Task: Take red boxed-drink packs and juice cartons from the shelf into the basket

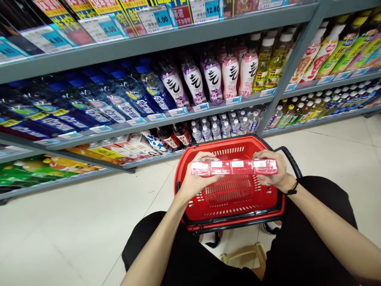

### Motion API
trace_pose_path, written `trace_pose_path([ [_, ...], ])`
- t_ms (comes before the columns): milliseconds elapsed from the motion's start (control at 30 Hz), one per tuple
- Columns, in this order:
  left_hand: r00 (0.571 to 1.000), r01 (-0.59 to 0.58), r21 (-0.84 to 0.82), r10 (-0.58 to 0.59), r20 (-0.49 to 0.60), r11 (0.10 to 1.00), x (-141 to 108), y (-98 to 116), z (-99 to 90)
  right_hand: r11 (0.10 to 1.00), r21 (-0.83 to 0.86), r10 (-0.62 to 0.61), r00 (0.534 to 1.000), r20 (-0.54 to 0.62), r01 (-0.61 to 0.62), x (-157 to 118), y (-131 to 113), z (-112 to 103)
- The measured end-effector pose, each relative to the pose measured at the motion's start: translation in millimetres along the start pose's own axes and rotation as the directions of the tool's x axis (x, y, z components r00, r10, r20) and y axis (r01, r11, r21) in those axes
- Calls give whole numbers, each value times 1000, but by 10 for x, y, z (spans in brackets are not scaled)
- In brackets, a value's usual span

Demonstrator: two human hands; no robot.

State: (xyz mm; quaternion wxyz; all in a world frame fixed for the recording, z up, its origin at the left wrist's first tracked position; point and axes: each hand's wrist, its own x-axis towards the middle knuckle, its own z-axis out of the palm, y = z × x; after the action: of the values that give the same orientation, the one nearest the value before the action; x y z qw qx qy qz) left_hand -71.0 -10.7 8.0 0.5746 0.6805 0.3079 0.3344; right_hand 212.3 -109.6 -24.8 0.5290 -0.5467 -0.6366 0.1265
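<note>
Red four-carton pack (pixel 238 167) hangs over the shopping basket (pixel 182 174), between its left and right edges, its small white-panel print too fine to read. The left hand (pixel 193 180) is half curled and clasps one end; the right hand (pixel 277 178), similarly bent, grips the other. Along the upper shelf's (pixel 190 35) front edge, price tags (pixel 213 10) read 4.00 and 12.80.

The print on the 4 red packs (pixel 241 167) between the left hand (pixel 193 183) and right hand (pixel 277 180) is too small to read. Well left of the left hand, blurred blue-labelled bottles (pixel 53 126) run past the view's edge.
</note>
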Motion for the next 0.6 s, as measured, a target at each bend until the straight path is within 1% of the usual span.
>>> trace_pose_path([
  [67,1000,-18,-8,18,-2,1000,0,-4,-1,1000,-6,-12,1000,3,12,-17,46,-13],
  [200,999,-33,15,33,-14,999,3,19,7,984,-19,-175,984,-21,175,-44,54,-5],
  [233,999,-29,36,30,-27,999,4,36,15,978,-39,-209,977,-42,207,-40,27,6],
  [267,999,-6,54,9,-42,999,4,57,26,975,-61,-217,974,-70,213,-31,-10,22],
  [300,998,35,65,-31,-55,997,5,80,38,978,-77,-199,975,-103,192,-17,-52,39],
  [333,995,90,65,-86,-59,994,6,104,51,986,-78,-155,979,-130,146,2,-94,58],
  [400,976,215,41,-213,-52,976,6,139,75,999,-34,-22,988,-156,17,50,-162,96],
  [467,953,298,-22,-299,-52,954,8,146,89,992,29,124,979,-162,-121,106,-203,130],
  [533,939,325,-149,-337,-70,934,18,127,88,963,118,260,947,-187,-241,158,-227,162],
  [567,933,329,-223,-352,-73,918,27,115,82,929,186,352,918,-186,-319,179,-239,180],
  [600,930,329,-289,-362,-69,899,39,103,74,872,267,459,874,-158,-410,195,-250,200],
])
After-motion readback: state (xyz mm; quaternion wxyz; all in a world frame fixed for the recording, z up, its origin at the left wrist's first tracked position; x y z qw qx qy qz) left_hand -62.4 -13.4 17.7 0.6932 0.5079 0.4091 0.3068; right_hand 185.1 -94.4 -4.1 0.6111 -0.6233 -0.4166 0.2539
